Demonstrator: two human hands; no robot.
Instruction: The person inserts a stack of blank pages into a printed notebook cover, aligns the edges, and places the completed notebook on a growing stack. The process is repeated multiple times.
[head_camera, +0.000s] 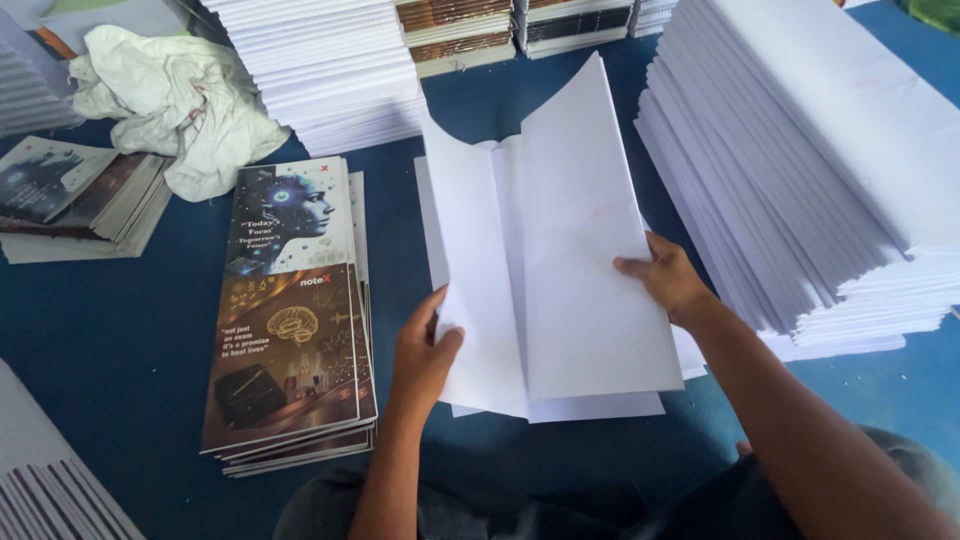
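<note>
A bundle of white ruled sheets (570, 250) lies open in front of me on the blue surface (120, 330). My left hand (425, 350) pinches the lower edge of its left flap, which is lifted and curling. Fingers of my right hand (668, 278) rest on the right flap, near its right edge. Left of the sheets sits a stack of long printed covers (290, 310), dark with a face and brain picture.
A tall slanted stack of white paper (820, 170) rises on the right. Another white stack (320, 60) stands at the back, with bound books (455, 30) beside it. A crumpled white cloth (180, 100) and more covers (70, 190) lie at far left.
</note>
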